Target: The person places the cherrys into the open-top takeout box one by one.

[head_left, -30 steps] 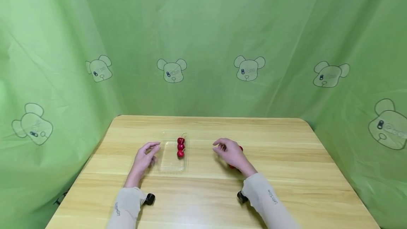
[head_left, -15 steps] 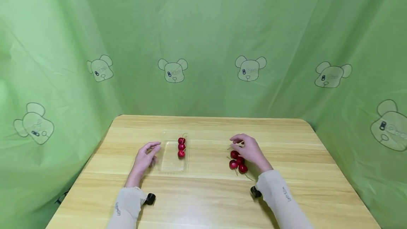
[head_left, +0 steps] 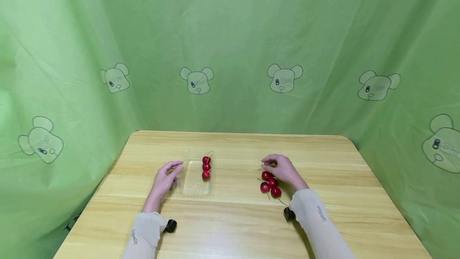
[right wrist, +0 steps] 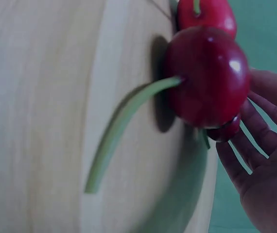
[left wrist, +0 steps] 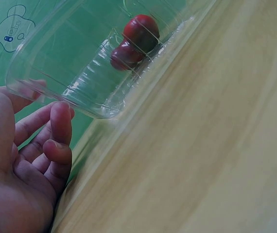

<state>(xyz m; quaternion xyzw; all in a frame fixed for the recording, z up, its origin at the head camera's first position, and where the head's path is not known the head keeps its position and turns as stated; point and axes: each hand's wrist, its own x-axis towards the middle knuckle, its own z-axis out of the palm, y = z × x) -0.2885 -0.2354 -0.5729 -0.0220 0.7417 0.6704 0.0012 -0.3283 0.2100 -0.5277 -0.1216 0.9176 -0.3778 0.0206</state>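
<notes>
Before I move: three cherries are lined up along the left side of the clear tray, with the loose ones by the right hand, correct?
Not quite: the three cherries run along the right side of the clear tray, as the head view shows. The loose ones are by the right hand.

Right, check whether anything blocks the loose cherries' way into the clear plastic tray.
Nothing visible does: only tabletop lies between the loose cherries and the clear plastic tray. The tray's right wall would probably need clearing, with three cherries lined up inside it.
</notes>
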